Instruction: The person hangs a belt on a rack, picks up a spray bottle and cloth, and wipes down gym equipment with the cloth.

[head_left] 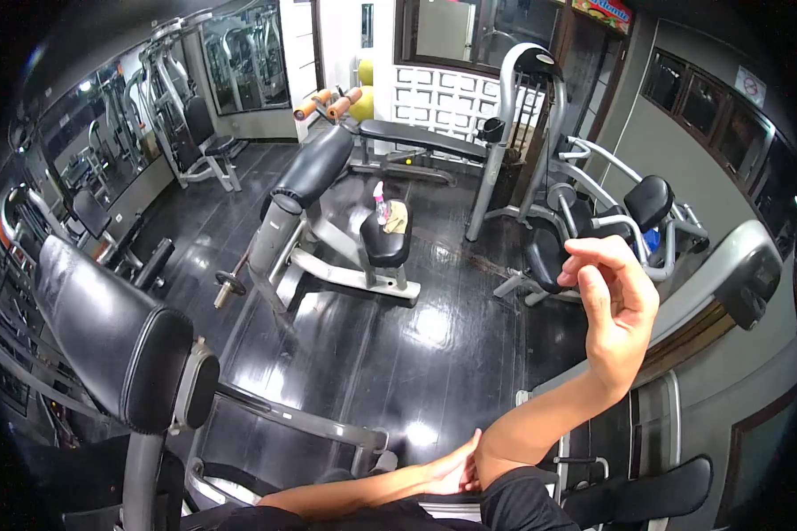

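Note:
My right hand (618, 310) is raised at the right, its fingers loosely curled and the thumb apart from them. Nothing shows in it. Low in the middle, my left hand (452, 472) reaches across and cups my right elbow (496, 447); part of its fingers is hidden behind the arm. Well ahead of both hands, a clear spray bottle with a pink and white top (382, 205) stands on a black padded seat (386, 248). A yellowish cloth (398, 218) lies beside the bottle on that seat.
A large black backrest (115, 327) rises close on the left. The bench machine with a sloping black pad (314, 164) stands ahead. Grey-framed machines (531, 88) line the right, with another padded arm (744, 274) near my right hand. Dark shiny flooring (434, 327) runs between them.

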### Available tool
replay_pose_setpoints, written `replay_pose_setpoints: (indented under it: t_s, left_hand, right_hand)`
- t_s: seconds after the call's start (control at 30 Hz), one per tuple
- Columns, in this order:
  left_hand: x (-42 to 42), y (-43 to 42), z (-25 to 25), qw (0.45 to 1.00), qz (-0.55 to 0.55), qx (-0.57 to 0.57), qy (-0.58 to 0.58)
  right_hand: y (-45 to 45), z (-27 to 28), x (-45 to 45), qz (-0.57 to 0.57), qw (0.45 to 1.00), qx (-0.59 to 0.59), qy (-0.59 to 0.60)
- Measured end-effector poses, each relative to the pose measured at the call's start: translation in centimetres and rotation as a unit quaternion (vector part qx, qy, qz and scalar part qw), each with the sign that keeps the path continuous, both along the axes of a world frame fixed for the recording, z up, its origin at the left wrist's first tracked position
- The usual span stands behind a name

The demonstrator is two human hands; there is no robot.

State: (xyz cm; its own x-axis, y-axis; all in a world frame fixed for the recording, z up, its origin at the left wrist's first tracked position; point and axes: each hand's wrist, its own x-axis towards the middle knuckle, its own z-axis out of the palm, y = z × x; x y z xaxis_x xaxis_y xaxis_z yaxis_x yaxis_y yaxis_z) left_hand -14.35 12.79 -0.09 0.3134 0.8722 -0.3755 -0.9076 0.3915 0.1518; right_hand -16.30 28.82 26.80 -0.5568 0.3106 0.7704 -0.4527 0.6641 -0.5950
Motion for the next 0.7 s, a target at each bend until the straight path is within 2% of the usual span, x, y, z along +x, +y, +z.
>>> replay_pose_setpoints:
  t_s: [0.03,0.07,0.13,0.17,0.2,0.27,0.33,0.4,0.5,0.53,0.6,0.7]
  left_hand:
    - [-0.3,0.3,0.2,0.996,-0.031,0.088,-0.007]
    - [0.2,0.5,0.7,0.997,-0.051,0.058,0.028]
    - [0.9,1.1,1.1,0.997,-0.070,0.022,0.026]
    - [1.5,1.9,-1.0,0.995,-0.068,0.036,-0.057]
    - [1.4,2.7,0.0,0.995,-0.073,0.038,-0.060]
    - [0.7,4.4,2.7,0.994,0.089,0.049,0.043]
    - [0.7,5.8,1.6,0.993,0.087,0.076,0.025]
    - [0.8,6.8,2.0,0.992,0.112,0.037,0.040]
    - [-0.8,7.9,3.9,0.998,0.049,0.048,0.006]
    - [-1.0,8.6,3.1,0.998,0.046,0.050,0.004]
    - [-1.3,10.3,1.7,0.999,-0.037,-0.003,-0.018]
    - [-3.1,12.1,2.0,0.973,-0.098,0.155,-0.140]
  right_hand:
    - [0.6,0.2,-0.3,-0.009,1.000,0.015,-0.002]
    - [1.2,0.5,-0.4,-0.010,1.000,0.015,-0.003]
    - [2.3,1.1,-0.3,-0.036,0.998,0.039,-0.030]
    - [3.1,1.2,-0.5,-0.042,0.997,0.058,-0.021]
    - [3.4,1.4,-0.5,-0.046,0.997,0.060,-0.024]
    - [3.8,1.9,-0.7,-0.085,0.992,0.078,-0.050]
    - [4.4,2.4,-0.7,-0.098,0.988,0.096,-0.066]
    - [4.8,2.7,-0.9,-0.118,0.983,0.112,-0.085]
    - [5.8,3.3,-1.3,-0.136,0.975,0.142,-0.109]
    - [6.2,3.5,-1.6,-0.139,0.970,0.159,-0.122]
    - [7.2,3.8,-2.1,-0.141,0.965,0.176,-0.136]
    - [8.9,4.1,-3.5,-0.153,0.953,0.217,-0.147]
